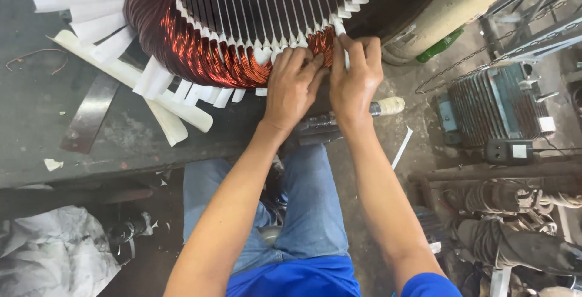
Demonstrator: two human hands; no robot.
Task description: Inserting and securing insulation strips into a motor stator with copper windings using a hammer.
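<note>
Here the stator point(254, 24) lies on its side at the tabletop's point(36, 121) front edge, its copper coil point(200, 48) bulging out of the slots with white paper strips point(97, 27) sticking out all around. Both hands press at the coil's lower right rim: the left hand point(293, 88) curls shut over the copper bundle, and the right hand point(354, 79) pinches a paper strip point(341, 33) between fingers and thumb. The risk, as I judge it, is that hard pushing scrapes the wire's enamel against the slot edge, or that the strip tears or slips out and leaves bare copper touching steel. A tool handle point(382, 108) lies just under the wrists, and a stray elbow could knock it down.
</note>
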